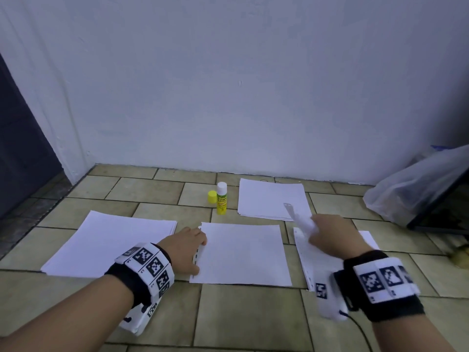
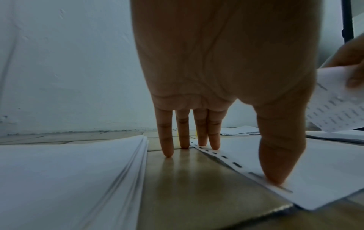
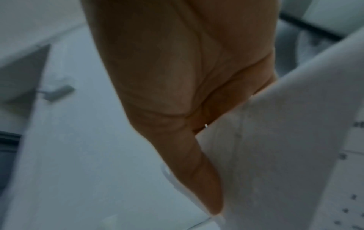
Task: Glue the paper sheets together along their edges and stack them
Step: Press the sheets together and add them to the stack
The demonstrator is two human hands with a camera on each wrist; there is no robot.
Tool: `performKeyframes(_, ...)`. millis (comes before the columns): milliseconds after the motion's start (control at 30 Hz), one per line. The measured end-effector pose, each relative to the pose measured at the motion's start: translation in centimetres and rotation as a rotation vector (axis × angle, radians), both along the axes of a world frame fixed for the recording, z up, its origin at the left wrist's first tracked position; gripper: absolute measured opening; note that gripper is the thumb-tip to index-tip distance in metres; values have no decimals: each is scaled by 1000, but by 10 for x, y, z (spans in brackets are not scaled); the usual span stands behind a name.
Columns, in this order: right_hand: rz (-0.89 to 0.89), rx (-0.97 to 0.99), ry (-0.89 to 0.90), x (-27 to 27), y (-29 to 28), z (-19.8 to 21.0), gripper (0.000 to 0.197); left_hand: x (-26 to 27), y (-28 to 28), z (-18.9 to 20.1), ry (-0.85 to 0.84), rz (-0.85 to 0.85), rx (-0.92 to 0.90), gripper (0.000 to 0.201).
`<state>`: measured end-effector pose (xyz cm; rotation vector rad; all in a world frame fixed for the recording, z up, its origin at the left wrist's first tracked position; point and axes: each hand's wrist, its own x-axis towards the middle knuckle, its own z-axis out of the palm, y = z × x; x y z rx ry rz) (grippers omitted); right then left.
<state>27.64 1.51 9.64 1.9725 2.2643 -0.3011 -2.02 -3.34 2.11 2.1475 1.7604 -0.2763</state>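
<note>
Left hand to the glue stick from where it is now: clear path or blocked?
Probably yes. The left hand rests with straight fingers on the perforated edge of the middle sheet and holds nothing. The glue stick stands uncapped beyond it, with only floor tiles between.

Readable text is scarce. Just above the middle of the head view, a yellow glue stick (image 1: 221, 198) stands upright on the tiled floor; its label carries green lettering that appears to read "Glue Stick", with smaller print beneath too fine to read. At the right edge of the left wrist view, a held paper sheet (image 2: 338, 107) shows rows of printed marks, too blurred to read. Black-and-white square code markers sit on both wristbands (image 1: 149, 265), without legible characters.
</note>
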Motion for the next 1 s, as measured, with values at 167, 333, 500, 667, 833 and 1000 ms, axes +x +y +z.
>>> performKeyframes(167, 219, -69, 179, -97, -28, -23, 47, -2, -1, -2, -29, 20, 39, 64)
performKeyframes(333, 306, -194, 153, -143, -29, -61, 60, -2, -4, -6, -3, 15, 71, 76)
performKeyframes(500, 294, -202, 177, -142, -24, -76, 65, -6, -5, -6, -20, -2, 98, 75)
performKeyframes(667, 264, -196, 130, -143, -24, -78, 68, -11, -5, -3, -13, 9, 79, 66)
performKeyframes(833, 242, -160, 137, -146, -27, -79, 66, -11, -4, -1, -15, 47, 58, 65)
performKeyframes(1000, 233, -139, 153, -148, -29, -81, 67, -11, -5, 2, 9, 43, 50, 66)
